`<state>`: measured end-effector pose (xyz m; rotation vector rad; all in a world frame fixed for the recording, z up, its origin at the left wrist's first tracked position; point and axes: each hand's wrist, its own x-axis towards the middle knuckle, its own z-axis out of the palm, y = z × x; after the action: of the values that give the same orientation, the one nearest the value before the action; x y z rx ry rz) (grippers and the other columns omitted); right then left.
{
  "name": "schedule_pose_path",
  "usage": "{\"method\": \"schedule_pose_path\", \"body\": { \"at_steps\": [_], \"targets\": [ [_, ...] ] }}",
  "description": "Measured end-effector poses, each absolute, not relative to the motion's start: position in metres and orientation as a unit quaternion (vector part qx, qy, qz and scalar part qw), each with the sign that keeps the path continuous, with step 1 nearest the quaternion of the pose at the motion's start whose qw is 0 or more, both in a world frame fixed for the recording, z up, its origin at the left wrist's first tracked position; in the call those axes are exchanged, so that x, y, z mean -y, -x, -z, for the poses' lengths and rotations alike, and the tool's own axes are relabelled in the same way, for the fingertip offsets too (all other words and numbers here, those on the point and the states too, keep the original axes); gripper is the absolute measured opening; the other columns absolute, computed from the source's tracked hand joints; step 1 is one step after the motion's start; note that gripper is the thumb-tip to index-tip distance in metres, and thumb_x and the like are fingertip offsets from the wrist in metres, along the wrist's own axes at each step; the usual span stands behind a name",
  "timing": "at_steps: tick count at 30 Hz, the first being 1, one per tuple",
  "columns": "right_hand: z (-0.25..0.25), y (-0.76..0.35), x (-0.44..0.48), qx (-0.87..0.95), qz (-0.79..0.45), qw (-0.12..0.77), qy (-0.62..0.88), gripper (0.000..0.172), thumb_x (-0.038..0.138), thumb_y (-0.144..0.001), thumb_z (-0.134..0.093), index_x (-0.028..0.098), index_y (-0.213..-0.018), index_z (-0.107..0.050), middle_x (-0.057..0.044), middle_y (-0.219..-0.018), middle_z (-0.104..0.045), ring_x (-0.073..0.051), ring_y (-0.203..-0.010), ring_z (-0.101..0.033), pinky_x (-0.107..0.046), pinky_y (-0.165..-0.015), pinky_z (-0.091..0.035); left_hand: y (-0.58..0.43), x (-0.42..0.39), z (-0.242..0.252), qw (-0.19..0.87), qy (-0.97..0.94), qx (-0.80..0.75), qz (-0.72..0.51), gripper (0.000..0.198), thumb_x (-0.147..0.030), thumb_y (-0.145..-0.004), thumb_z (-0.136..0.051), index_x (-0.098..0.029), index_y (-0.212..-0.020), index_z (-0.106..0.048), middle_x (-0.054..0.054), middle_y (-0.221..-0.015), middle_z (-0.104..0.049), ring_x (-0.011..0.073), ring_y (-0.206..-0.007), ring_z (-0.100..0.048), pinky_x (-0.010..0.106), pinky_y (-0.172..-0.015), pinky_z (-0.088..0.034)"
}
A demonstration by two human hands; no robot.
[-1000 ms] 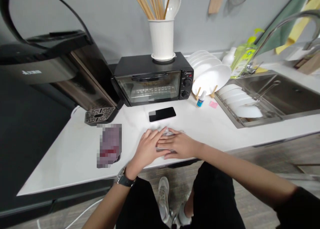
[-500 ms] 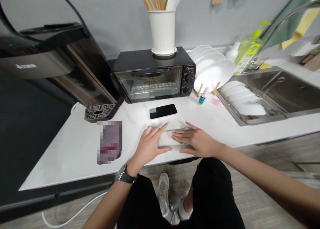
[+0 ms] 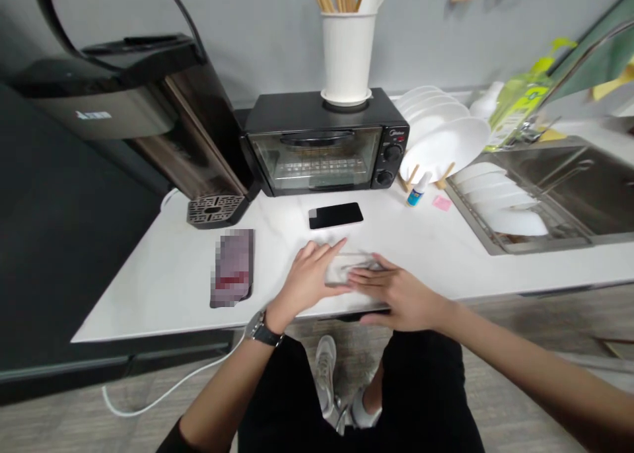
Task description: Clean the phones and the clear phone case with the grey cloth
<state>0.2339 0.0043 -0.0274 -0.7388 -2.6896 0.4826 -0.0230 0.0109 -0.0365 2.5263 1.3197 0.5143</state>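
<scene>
I've got the bare left hand (image 3: 308, 280) at the left end of a flat, pale, rectangular slab (image 3: 337, 268), thumb and index spread apart along its two long sides; can't tell if they clamp it. Slab lies on the white, faintly veined countertop (image 3: 148, 288) near the front edge, between both hands. Bare right hand (image 3: 409, 300): fingers flat, close together, on a crumpled, thin whitish sheet (image 3: 369, 265) over the slab's right part; thumb well apart from the fingers, no pinch I can see. Black-screened rectangular phone (image 3: 337, 216) sits just beyond the slab. Purplish, blurred-out flat object (image 3: 232, 268) to the left. Behind, I see a black toaster oven with glass door (image 3: 321, 157); right of it, small white-capped bottle with blue label (image 3: 417, 192), then a square pink paper note (image 3: 442, 203).
</scene>
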Motion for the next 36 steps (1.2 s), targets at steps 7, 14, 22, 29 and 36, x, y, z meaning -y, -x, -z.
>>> {"method": "schedule_pose_path", "body": {
  "at_steps": [7, 14, 22, 29, 36],
  "targets": [
    [0.026, -0.234, -0.012, 0.939, -0.167, 0.141, 0.264, 0.062, 0.051, -0.104, -0.056, 0.021, -0.157, -0.045, -0.013, -0.156, -0.052, -0.025, -0.146, -0.050, -0.055, -0.130, -0.009, 0.024, -0.012, 0.034, 0.104, -0.855, -0.479, -0.168, 0.099, -0.064, -0.083, -0.076, -0.030, -0.163, -0.031, 0.008, -0.122, -0.067, 0.0304, -0.106, -0.051, 0.042, -0.096, -0.043],
    [0.030, -0.229, -0.005, 0.941, -0.187, 0.140, 0.243, 0.066, 0.052, -0.103, -0.057, 0.020, -0.159, -0.042, -0.013, -0.156, -0.053, -0.026, -0.149, -0.045, -0.055, -0.130, -0.005, 0.022, -0.009, 0.032, 0.110, -0.864, -0.461, -0.171, 0.098, -0.062, -0.082, -0.078, -0.028, -0.162, -0.034, 0.008, -0.122, -0.067, 0.0299, -0.108, -0.051, 0.040, -0.097, -0.043],
    [0.032, -0.225, 0.004, 0.937, -0.152, 0.153, 0.277, 0.071, 0.058, -0.100, -0.060, 0.015, -0.156, -0.047, -0.016, -0.154, -0.054, -0.028, -0.146, -0.049, -0.056, -0.131, -0.009, 0.022, -0.008, 0.036, 0.100, -0.868, -0.454, -0.175, 0.101, -0.065, -0.079, -0.080, -0.029, -0.162, -0.036, 0.008, -0.124, -0.067, 0.0304, -0.109, -0.052, 0.042, -0.098, -0.043],
    [0.030, -0.236, -0.001, 0.936, -0.113, 0.147, 0.299, 0.061, 0.045, -0.104, -0.057, 0.022, -0.159, -0.042, -0.013, -0.153, -0.056, -0.028, -0.143, -0.053, -0.058, -0.129, -0.018, 0.020, -0.005, 0.034, 0.077, -0.858, -0.475, -0.179, 0.096, -0.069, -0.082, -0.074, -0.026, -0.160, -0.039, 0.009, -0.124, -0.068, 0.0315, -0.109, -0.053, 0.043, -0.096, -0.044],
    [0.033, -0.206, 0.008, 0.937, -0.157, 0.174, 0.257, 0.059, 0.054, -0.098, -0.064, 0.019, -0.146, -0.059, -0.014, -0.148, -0.062, -0.030, -0.142, -0.054, -0.061, -0.128, -0.021, 0.023, -0.003, 0.030, 0.083, -0.866, -0.462, -0.174, 0.085, -0.061, -0.085, -0.076, -0.026, -0.156, -0.047, 0.008, -0.126, -0.068, 0.0302, -0.109, -0.053, 0.041, -0.096, -0.044]
  ]
}}
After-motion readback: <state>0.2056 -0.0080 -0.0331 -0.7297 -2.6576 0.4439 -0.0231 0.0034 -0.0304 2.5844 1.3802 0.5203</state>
